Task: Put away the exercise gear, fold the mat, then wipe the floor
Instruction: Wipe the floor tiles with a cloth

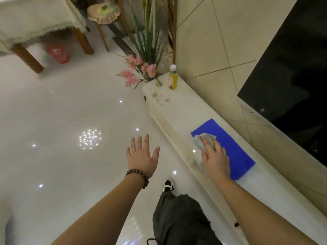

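A folded blue mat (231,147) lies flat on a long white cabinet top (177,110) against the tiled wall. My right hand (215,156) rests on a pale grey cloth (203,139) at the mat's near-left edge, fingers curled over it. My left hand (142,156) hovers over the glossy white floor (62,121) with its fingers spread and nothing in it; a bead bracelet circles that wrist.
A yellow drink bottle (173,77) and pink artificial flowers (139,69) stand at the cabinet's far end, by some stains. A cloth-covered table (35,20), a stool (103,14) and a red bin (58,53) are at the far left. A dark screen (292,68) fills the right wall.
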Available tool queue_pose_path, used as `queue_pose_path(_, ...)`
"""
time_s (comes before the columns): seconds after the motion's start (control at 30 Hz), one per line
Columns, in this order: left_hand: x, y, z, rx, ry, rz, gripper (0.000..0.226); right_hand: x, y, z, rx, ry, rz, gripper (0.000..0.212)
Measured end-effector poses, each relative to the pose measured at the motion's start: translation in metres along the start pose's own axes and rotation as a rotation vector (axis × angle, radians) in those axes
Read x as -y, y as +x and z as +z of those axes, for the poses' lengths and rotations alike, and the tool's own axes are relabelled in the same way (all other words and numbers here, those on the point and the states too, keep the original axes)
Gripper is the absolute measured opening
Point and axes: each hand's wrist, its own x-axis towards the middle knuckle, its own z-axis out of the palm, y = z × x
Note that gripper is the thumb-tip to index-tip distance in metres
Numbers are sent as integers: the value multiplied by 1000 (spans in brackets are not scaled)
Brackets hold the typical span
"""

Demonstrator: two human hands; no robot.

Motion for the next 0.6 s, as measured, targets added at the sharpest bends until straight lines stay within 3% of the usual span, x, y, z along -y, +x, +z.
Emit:
queue_pose_path(0.2, -32, 140, -51, 7, 49, 179, 66, 22, 103, -16, -14, -39, 100, 53)
queue_pose_path(0.6, -76, 299, -72, 192, 109, 551, 65, 81, 195, -9, -111, -37, 339, 54)
